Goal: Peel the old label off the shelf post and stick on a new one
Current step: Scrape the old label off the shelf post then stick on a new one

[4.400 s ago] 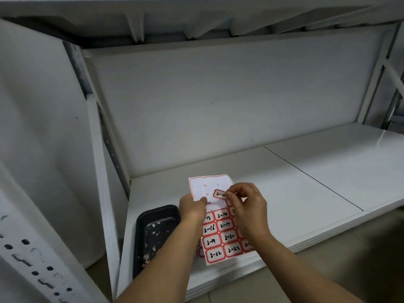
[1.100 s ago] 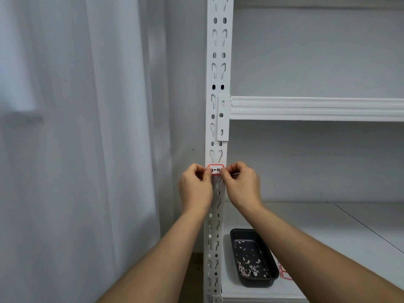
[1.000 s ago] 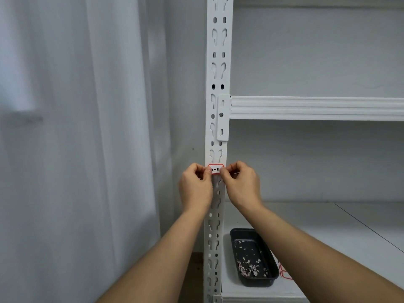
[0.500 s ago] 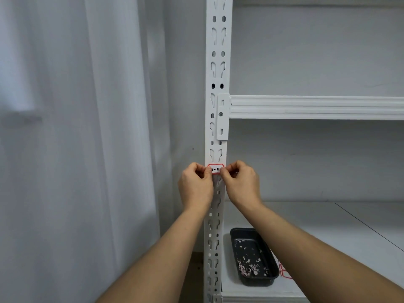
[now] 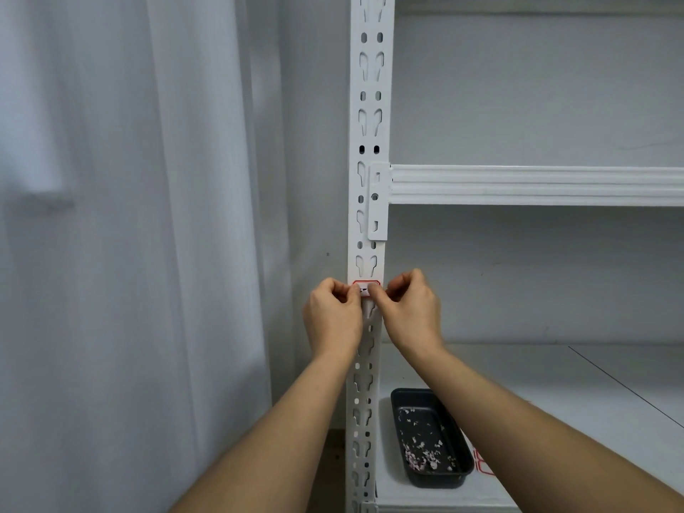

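A white slotted shelf post (image 5: 366,179) is running vertically through the centre of the frame. A red-bordered label (image 5: 366,288) is lying on its front face, just below centre. The left hand (image 5: 333,320) and right hand (image 5: 411,312) are flanking the post, fingers curled, each thumb tip pressing on one end of the label. A horizontal shelf beam (image 5: 536,185) is joining the post at centre right. At lower centre, a black tray (image 5: 431,438) holding paper scraps is sitting on the lower shelf (image 5: 555,383). A label sheet (image 5: 483,466) is lying beside the tray, mostly hidden by the right forearm. A pale curtain (image 5: 129,253) is filling the left of the frame.

Compared with half a second earlier, both thumbs are lying further inward, covering more of the label.

The handwriting on the label is now mostly covered and cannot be read.
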